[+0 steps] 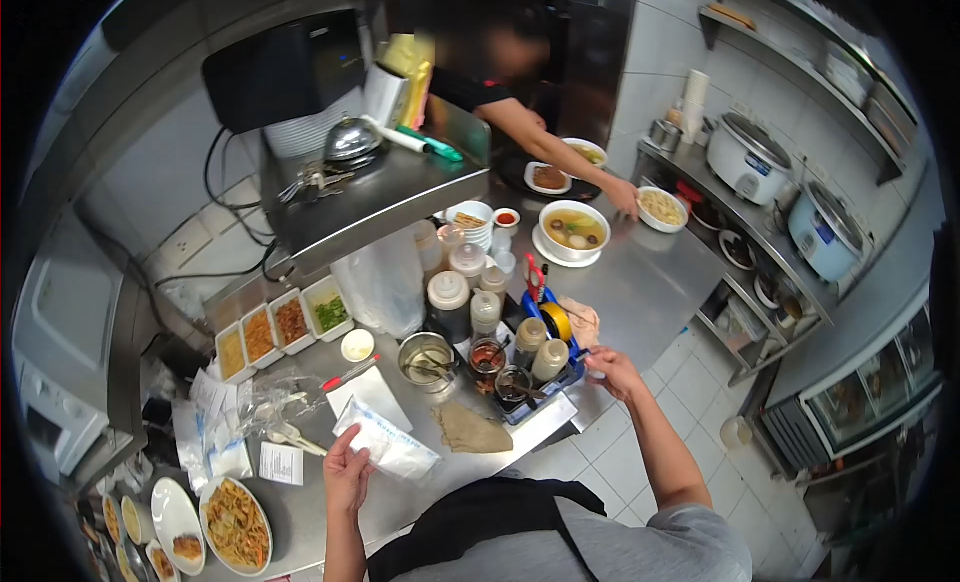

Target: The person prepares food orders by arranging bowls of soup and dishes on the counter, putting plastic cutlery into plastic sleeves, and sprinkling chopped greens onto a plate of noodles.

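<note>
My left hand [348, 472] is closed on the edge of a white plastic bag [390, 446] with blue print, held flat above the steel counter's front edge. My right hand [614, 373] is at the right end of the blue tape dispenser [530, 307], which carries a yellow roll of tape [555, 324]. Its fingers are bent together; what they hold, if anything, is too small to make out. Sauce bottles [550, 360] and jars with spoons stand beside the dispenser. A brown cloth [473, 426] lies between my hands.
Across the counter, a co-worker's hand [622, 196] touches a white bowl [660, 211]. A soup bowl [575, 230] stands nearby. Topping trays [292, 322] and a metal pot [427, 360] are further left. Noodles fill a bowl [236, 525] at lower left. Rice cookers [748, 157] line the right shelf.
</note>
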